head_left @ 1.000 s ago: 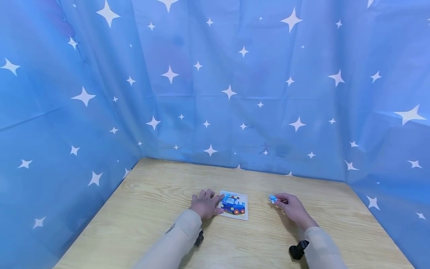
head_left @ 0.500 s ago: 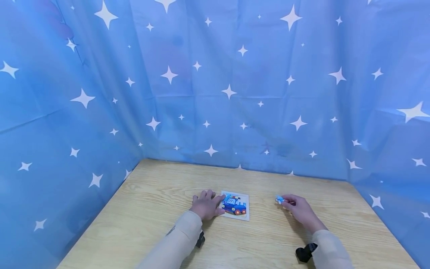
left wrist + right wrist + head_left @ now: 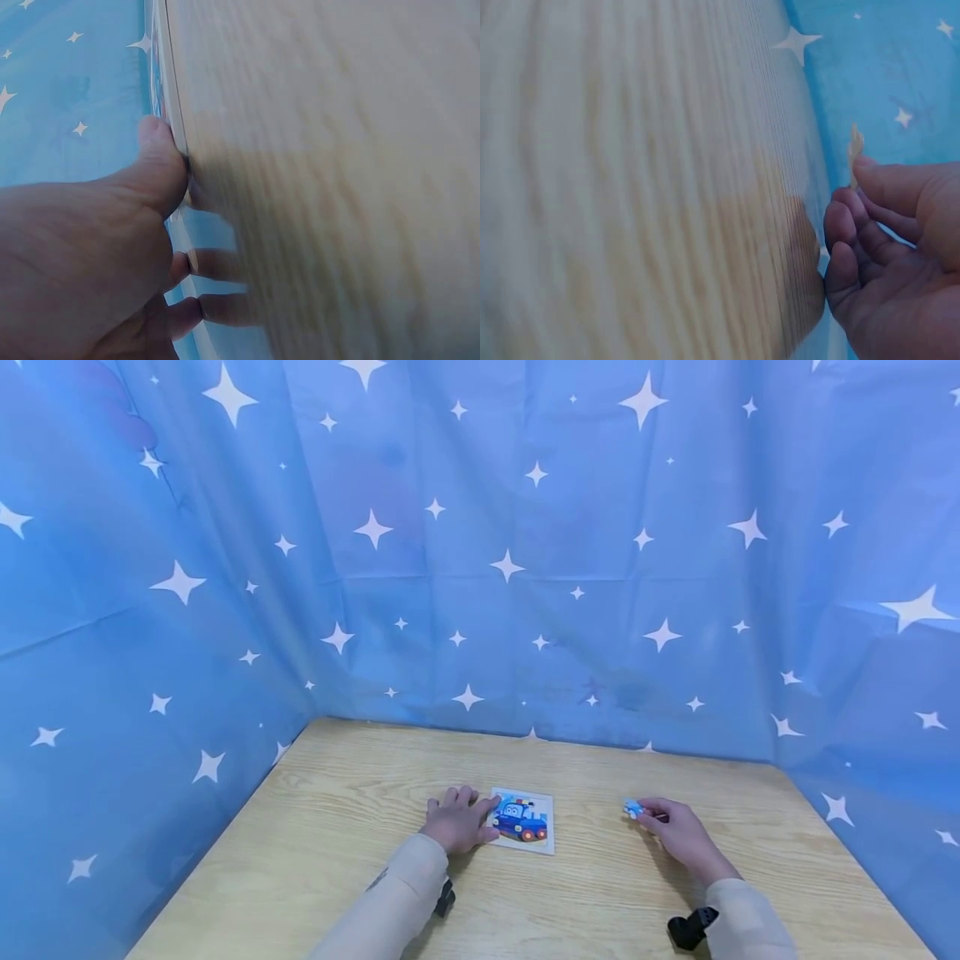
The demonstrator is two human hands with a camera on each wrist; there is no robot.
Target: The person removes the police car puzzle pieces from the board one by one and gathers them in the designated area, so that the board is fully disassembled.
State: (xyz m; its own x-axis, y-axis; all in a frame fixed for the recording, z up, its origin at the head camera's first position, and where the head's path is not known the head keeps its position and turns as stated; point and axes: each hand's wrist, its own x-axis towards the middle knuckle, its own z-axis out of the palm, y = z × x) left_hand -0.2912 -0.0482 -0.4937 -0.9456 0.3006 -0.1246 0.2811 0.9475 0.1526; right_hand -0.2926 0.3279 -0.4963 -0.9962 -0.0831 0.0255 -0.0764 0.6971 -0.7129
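A square picture puzzle (image 3: 528, 821) with a pale border and a blue cartoon vehicle lies on the table. At its left side rests my left hand (image 3: 457, 821), fingers spread, with thumb and forefinger touching the border. To the right, apart from the puzzle, my right hand (image 3: 678, 832) pinches a small blue-and-white puzzle piece (image 3: 633, 808) between thumb and fingers. In the right wrist view the piece (image 3: 856, 150) shows edge-on and upright above the fingertips; its printed face is hidden there. The left wrist view shows the left thumb (image 3: 156, 142) against the puzzle's edge.
The wooden table (image 3: 360, 827) reaches back to a blue curtain (image 3: 480, 610) with white stars, which also hangs along the left and right sides. Black wrist cameras sit under both sleeves, the right one (image 3: 692, 929) close to the tabletop.
My right hand has drawn away to the right with the puzzle piece, farther from the puzzle. The left hand has stayed in place at the puzzle's edge.
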